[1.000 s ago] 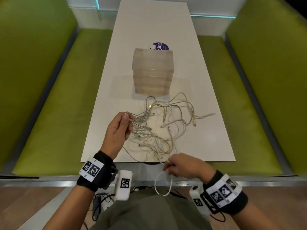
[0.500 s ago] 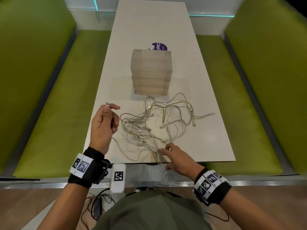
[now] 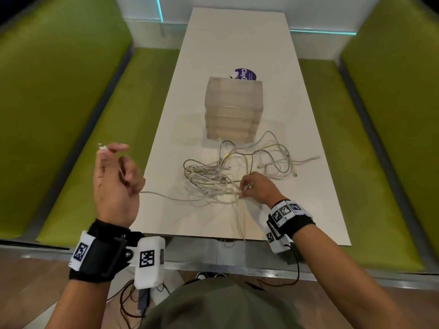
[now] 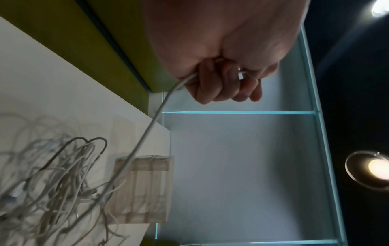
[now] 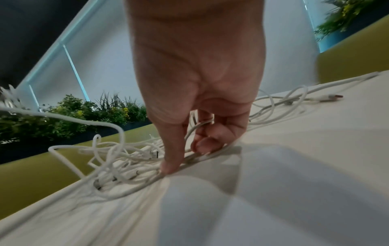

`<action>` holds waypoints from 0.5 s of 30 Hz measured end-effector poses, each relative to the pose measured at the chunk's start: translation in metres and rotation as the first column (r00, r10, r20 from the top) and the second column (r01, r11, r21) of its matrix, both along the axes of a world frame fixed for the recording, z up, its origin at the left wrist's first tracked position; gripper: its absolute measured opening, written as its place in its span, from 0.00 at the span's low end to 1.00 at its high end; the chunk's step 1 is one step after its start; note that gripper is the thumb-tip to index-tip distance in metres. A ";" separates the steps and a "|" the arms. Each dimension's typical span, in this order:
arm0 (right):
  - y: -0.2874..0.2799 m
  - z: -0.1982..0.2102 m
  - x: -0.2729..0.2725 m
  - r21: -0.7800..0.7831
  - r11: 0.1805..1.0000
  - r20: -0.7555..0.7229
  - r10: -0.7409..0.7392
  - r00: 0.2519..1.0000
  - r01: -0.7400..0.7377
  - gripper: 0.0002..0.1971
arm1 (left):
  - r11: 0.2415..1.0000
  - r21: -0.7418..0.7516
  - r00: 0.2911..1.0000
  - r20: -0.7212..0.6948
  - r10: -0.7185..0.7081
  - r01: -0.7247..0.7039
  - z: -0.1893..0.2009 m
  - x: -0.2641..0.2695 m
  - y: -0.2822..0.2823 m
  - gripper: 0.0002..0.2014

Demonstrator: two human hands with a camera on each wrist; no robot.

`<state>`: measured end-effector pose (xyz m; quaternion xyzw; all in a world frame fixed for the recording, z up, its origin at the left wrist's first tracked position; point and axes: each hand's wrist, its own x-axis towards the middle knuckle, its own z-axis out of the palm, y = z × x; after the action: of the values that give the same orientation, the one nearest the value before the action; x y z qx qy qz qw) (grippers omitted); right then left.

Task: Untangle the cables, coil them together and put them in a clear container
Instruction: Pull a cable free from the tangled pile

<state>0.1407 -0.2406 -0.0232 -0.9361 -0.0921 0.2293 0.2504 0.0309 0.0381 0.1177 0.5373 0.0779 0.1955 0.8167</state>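
A tangle of white cables (image 3: pixel 228 172) (image 4: pixel 58 179) (image 5: pixel 130 159) lies on the white table (image 3: pixel 237 43), just in front of a clear container (image 3: pixel 234 110) (image 4: pixel 145 188). My left hand (image 3: pixel 114 172) (image 4: pixel 227 79) is raised off the table's left edge and grips one cable end, its plug (image 3: pixel 102 146) sticking out past the thumb; that cable runs taut back to the tangle. My right hand (image 3: pixel 251 188) (image 5: pixel 189 146) is down on the near side of the tangle, fingers curled around strands and pressing them on the table.
Green bench seats (image 3: pixel 99 148) flank the table on both sides. A purple round sticker (image 3: pixel 245 74) lies behind the container. One cable hangs over the near table edge (image 3: pixel 237 236). Plants (image 5: pixel 84 113) stand beyond the bench.
My left hand has pulled the cable end up and farther left, off the table, drawing the strand taut. My right hand moved from the near edge forward onto the tangle.
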 end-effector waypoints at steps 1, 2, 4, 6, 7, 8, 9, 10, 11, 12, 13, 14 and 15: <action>0.001 -0.002 0.004 -0.007 0.999 0.037 -0.031 0.999 0.032 0.09 | 1.000 -0.020 1.000 0.003 -0.001 0.001 0.003 -0.001 0.002 0.14; 0.002 -0.004 0.006 -0.011 0.997 0.083 -0.071 0.994 0.073 0.07 | 0.999 -0.035 1.000 0.002 -0.008 0.008 0.005 -0.002 0.002 0.14; 0.005 -0.007 0.007 -0.003 0.989 0.176 -0.144 0.974 0.147 0.06 | 0.998 -0.046 0.999 -0.012 -0.035 0.034 0.007 -0.003 -0.003 0.14; 0.008 -0.008 0.005 0.008 0.989 0.240 -0.145 0.960 0.148 0.07 | 0.997 -0.046 0.997 -0.028 -0.069 0.068 0.004 -0.003 -0.010 0.14; 0.010 -0.007 0.002 0.012 0.992 0.249 -0.125 0.960 0.126 0.08 | 0.995 -0.043 0.995 -0.037 -0.088 0.086 0.002 -0.002 -0.014 0.14; 0.011 -0.005 -0.001 0.009 0.996 0.247 -0.092 0.965 0.092 0.08 | 0.994 -0.039 0.993 -0.049 -0.108 0.106 -0.002 -0.001 -0.017 0.15; 0.011 -0.003 -0.005 0.003 0.999 0.236 -0.052 0.970 0.053 0.10 | 0.992 -0.031 0.990 -0.065 -0.128 0.126 -0.006 0.001 -0.021 0.16; 0.010 0.000 -0.009 0.000 1.000 0.221 -0.021 0.975 0.021 0.12 | 0.989 -0.015 0.985 -0.087 -0.147 0.146 -0.011 0.002 -0.025 0.16; 0.008 0.003 -0.014 0.003 1.000 0.216 -0.012 0.976 0.012 0.15 | 0.986 0.013 0.980 -0.115 -0.163 0.166 -0.016 0.003 -0.028 0.16; 0.007 0.008 -0.019 0.007 1.000 0.229 -0.028 0.973 0.027 0.16 | 0.981 0.053 0.973 -0.147 -0.179 0.188 -0.022 0.004 -0.033 0.15; 0.005 0.012 -0.024 0.016 0.998 0.259 -0.062 0.964 0.060 0.17 | 0.972 0.098 0.965 -0.179 -0.193 0.213 -0.028 0.005 -0.037 0.14; 0.005 0.017 -0.029 0.030 0.995 0.301 -0.099 0.949 0.094 0.16 | 0.962 0.136 0.956 -0.208 -0.206 0.237 -0.035 0.005 -0.041 0.13; 0.007 0.021 -0.033 0.047 0.992 0.330 -0.125 0.936 0.116 0.16 | 0.952 0.165 0.948 -0.234 -0.215 0.256 -0.042 0.005 -0.044 0.13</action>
<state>0.1079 -0.2332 -0.0022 -0.9617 -0.0787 0.0511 0.2576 0.0362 -0.0061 0.0758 0.6373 0.0807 0.0441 0.7651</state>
